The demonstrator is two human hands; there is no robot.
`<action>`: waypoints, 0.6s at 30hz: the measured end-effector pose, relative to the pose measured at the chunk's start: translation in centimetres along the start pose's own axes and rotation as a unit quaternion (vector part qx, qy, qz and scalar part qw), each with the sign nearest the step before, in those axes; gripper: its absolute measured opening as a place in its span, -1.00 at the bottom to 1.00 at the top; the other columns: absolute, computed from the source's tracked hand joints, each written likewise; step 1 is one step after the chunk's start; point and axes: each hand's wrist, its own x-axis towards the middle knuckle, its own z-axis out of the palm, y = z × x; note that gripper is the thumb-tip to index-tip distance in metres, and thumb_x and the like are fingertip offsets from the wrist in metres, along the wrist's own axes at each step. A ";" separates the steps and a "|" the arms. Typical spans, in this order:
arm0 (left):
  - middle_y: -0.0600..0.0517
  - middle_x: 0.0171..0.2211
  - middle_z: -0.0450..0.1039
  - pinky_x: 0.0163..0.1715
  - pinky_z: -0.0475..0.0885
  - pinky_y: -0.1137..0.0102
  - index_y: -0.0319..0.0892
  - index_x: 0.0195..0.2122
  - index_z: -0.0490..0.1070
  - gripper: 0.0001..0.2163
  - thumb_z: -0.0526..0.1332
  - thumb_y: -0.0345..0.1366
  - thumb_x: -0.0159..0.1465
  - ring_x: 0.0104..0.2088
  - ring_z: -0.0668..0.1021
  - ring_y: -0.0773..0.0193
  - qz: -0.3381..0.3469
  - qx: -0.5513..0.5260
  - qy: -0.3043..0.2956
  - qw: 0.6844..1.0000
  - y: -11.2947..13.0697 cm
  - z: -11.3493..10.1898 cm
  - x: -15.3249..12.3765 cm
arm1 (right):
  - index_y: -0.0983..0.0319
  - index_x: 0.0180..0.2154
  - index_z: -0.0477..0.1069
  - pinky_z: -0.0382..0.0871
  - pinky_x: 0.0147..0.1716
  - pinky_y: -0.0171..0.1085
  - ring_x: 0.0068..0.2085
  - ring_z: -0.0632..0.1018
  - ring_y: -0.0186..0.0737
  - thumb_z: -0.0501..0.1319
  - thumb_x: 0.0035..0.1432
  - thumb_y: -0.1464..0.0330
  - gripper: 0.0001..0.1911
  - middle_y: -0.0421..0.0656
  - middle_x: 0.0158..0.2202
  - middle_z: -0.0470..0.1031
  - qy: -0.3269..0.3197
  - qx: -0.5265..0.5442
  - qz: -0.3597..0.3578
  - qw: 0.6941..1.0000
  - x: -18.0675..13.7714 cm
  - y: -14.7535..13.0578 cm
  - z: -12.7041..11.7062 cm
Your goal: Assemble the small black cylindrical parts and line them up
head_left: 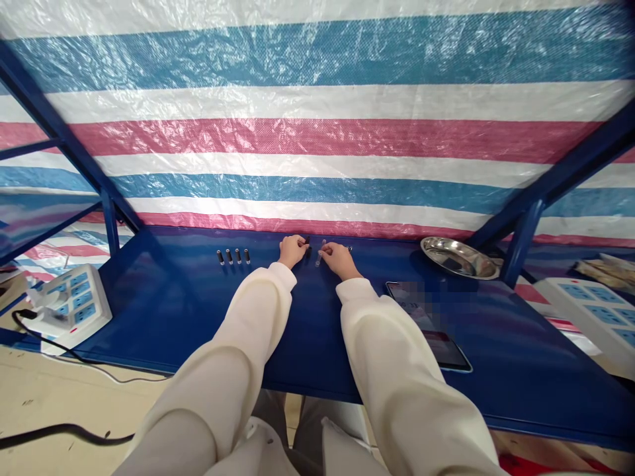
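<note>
Four small cylinders [233, 256] stand finished along the table's [198, 317] far edge; left hand [292, 250] and right hand [337, 256] each pinch further small parts.

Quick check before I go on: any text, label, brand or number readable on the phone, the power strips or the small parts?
None readable.
Phone: screen blurred out.
Left power strip: no marking legible.
Right power strip: no marking legible.
Small cylinders: too small to tell.

Blue shelf [198, 317], blue-pink-white striped tarp [317, 132], white sleeves [397, 357].
</note>
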 end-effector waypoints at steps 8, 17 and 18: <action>0.06 -0.32 0.55 -0.13 0.31 0.34 -0.10 -0.31 0.52 -0.88 0.28 -0.28 0.11 -0.23 0.51 0.25 0.015 0.027 -0.019 0.999 0.1 -0.5 -0.3 | 0.20 -0.22 0.46 0.31 -0.25 -0.35 -0.21 0.52 -0.27 0.17 0.13 0.33 -0.82 -0.16 -0.26 0.56 -0.013 -0.017 0.013 1.000 -0.2 -0.6 -0.2; 0.05 -0.29 0.53 -0.13 0.27 0.31 -0.09 -0.30 0.53 -0.87 0.27 -0.27 0.11 -0.19 0.48 0.22 0.024 0.055 -0.024 0.998 0.2 -0.5 -0.4 | 0.17 -0.18 0.46 0.30 -0.26 -0.34 -0.17 0.51 -0.24 0.15 0.15 0.29 -0.79 -0.16 -0.21 0.56 -0.017 -0.037 0.011 0.999 -0.1 -1.1 0.2; 0.06 -0.29 0.52 -0.13 0.27 0.31 -0.09 -0.31 0.53 -0.87 0.27 -0.28 0.11 -0.19 0.47 0.22 0.024 0.057 -0.025 0.998 0.2 -0.4 -0.4 | 0.17 -0.17 0.46 0.30 -0.26 -0.34 -0.17 0.51 -0.24 0.15 0.15 0.29 -0.78 -0.17 -0.22 0.55 -0.015 -0.038 0.010 0.999 0.0 -1.1 0.2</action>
